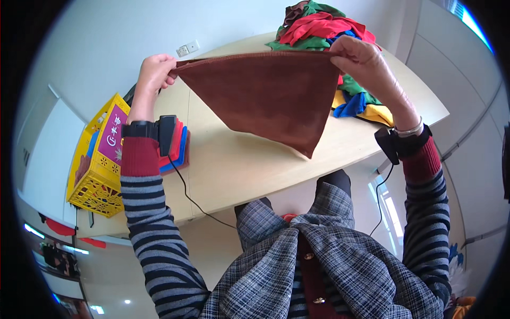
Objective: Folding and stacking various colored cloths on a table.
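A brown cloth [271, 95] hangs stretched between my two hands above the table, its top edge taut and its lower part tapering to a corner. My left hand [155, 74] pinches its upper left corner. At the upper right corner, my right hand [358, 56] grips it between thumb and fingers. Behind my right hand rises a loose heap of cloths [326, 29] in red, green, blue, brown and yellow. Below my left wrist, partly hidden by it, lies a stack of folded cloths [180, 149] in red, blue and brown.
A yellow plastic crate [98, 178] with cloths inside stands at the table's left end. The pale wooden table [228, 178] spans the space before me. A wall socket [187, 48] sits behind it. Dark cables [188, 194] hang from the devices on my wrists.
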Action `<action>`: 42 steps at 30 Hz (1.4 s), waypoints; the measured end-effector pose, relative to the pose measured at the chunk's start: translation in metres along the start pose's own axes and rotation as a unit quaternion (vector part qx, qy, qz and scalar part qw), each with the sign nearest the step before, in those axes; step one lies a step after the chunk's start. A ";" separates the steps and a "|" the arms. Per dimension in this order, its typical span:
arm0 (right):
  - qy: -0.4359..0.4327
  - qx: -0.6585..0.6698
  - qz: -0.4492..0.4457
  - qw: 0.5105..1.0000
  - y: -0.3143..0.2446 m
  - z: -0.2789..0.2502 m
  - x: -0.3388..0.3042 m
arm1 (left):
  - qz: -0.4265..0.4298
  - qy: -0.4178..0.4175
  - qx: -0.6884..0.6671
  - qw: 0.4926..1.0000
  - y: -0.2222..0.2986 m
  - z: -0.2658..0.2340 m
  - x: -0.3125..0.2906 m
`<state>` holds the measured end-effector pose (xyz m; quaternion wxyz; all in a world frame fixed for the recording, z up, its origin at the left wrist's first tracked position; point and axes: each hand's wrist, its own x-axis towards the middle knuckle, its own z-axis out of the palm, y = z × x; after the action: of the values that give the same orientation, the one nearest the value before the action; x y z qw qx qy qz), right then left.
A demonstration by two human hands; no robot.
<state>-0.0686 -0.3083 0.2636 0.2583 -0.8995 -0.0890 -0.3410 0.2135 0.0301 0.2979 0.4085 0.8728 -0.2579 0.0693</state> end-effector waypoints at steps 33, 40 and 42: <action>-0.024 0.041 -0.006 0.999 -0.068 0.048 -0.067 | 0.092 -0.154 -0.329 0.927 -0.085 0.091 0.023; -0.160 0.111 -0.023 0.981 -0.044 0.286 -0.127 | -0.168 -0.081 -0.198 0.962 -0.273 0.153 -0.020; -0.168 0.147 -0.025 0.974 -0.049 0.332 -0.135 | -0.166 -0.073 -0.062 0.981 -0.304 0.149 -0.048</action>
<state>0.0020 -0.0894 -0.0162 0.3609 -0.8935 -0.2024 -0.1747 0.3135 0.0994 -0.0221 0.4477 0.8791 -0.1424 -0.0799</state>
